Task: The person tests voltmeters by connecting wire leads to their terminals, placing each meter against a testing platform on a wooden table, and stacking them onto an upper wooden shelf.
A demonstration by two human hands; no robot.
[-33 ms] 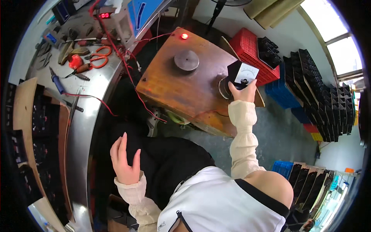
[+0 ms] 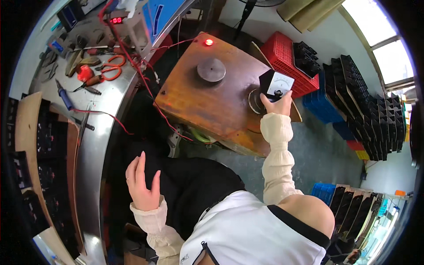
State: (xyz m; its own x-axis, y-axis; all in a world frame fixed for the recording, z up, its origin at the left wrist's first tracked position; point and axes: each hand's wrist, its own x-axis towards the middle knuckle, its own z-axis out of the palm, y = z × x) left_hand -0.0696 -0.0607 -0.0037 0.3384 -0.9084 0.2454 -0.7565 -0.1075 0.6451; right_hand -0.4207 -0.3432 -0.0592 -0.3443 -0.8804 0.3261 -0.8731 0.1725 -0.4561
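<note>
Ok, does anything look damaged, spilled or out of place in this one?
Nothing looks spilled. The wooden top is patchy with dark marks, as if worn, and a red wire dangles loosely between it and the metal bench, which looks untidy. The meter in the right hand shows no visible damage.

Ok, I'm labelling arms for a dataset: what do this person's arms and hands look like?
The left sleeve and right sleeve are cream, loose and gathered, ending around the wrists. The left hand and right hand wear no gloves.
</note>
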